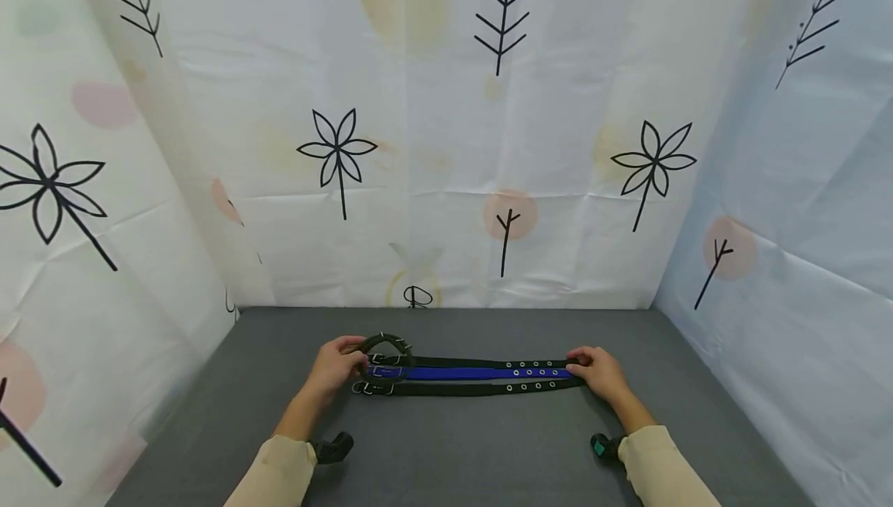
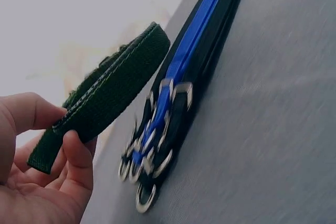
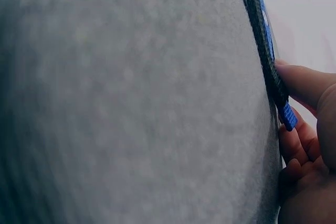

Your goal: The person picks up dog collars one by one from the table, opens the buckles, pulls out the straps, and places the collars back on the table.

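Note:
My left hand [image 1: 333, 369] pinches a dark green collar [image 2: 118, 90] between thumb and fingers. Curled into a loop, it is held over the buckle ends of three collars laid side by side on the table. A blue collar [image 1: 453, 374] lies between a far black collar [image 1: 456, 363] and a near black collar [image 1: 453, 390]. Their metal buckles [image 2: 167, 83] and rings are at the left, their eyelets towards the right. At the right tips my right hand [image 1: 601, 374] holds the strap ends, the blue tip [image 3: 287, 116] between thumb and fingers.
The collars lie on a grey tabletop [image 1: 460, 445]. White patterned cloth [image 1: 432, 143] stands behind the table and along both sides. Dark wrist devices [image 1: 335, 447] sit near both cuffs.

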Action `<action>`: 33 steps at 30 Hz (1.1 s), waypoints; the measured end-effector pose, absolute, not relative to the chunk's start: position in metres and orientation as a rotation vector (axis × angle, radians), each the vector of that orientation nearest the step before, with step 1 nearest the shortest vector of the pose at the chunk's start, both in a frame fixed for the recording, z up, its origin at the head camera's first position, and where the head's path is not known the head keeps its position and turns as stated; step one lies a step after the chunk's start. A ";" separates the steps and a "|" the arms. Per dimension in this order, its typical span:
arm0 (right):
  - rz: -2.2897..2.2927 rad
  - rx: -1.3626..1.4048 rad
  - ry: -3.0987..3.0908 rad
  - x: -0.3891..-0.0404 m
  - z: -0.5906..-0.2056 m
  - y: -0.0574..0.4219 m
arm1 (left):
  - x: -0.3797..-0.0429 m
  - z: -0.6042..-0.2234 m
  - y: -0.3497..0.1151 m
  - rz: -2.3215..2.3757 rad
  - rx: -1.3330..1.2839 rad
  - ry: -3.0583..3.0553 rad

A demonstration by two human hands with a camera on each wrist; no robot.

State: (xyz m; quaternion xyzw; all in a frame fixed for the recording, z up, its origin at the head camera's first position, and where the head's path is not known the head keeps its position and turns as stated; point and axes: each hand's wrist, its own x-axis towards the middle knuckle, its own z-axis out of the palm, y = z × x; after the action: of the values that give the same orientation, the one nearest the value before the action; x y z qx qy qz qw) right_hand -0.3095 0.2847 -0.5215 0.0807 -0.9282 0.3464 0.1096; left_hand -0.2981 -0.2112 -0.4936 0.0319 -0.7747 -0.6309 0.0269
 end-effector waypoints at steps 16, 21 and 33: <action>1.225 0.127 -2.827 -0.306 -0.508 0.288 | -0.260 -0.474 -0.161 -1.978 -0.218 -2.375; 1.222 0.111 -2.819 -0.304 -0.506 0.288 | -0.254 -0.478 -0.155 -1.933 -0.318 -2.381; 1.142 -0.013 -2.595 -0.290 -0.498 0.271 | -0.234 -0.478 -0.135 -1.935 -0.453 -2.327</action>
State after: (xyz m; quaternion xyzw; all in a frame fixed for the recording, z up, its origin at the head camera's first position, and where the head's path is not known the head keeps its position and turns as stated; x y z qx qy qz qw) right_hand -0.2900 0.2705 -0.4978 -0.0044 -0.9046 0.3980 0.1524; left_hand -0.2343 -0.1346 -0.4784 -0.1479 -0.7597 -0.6319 0.0407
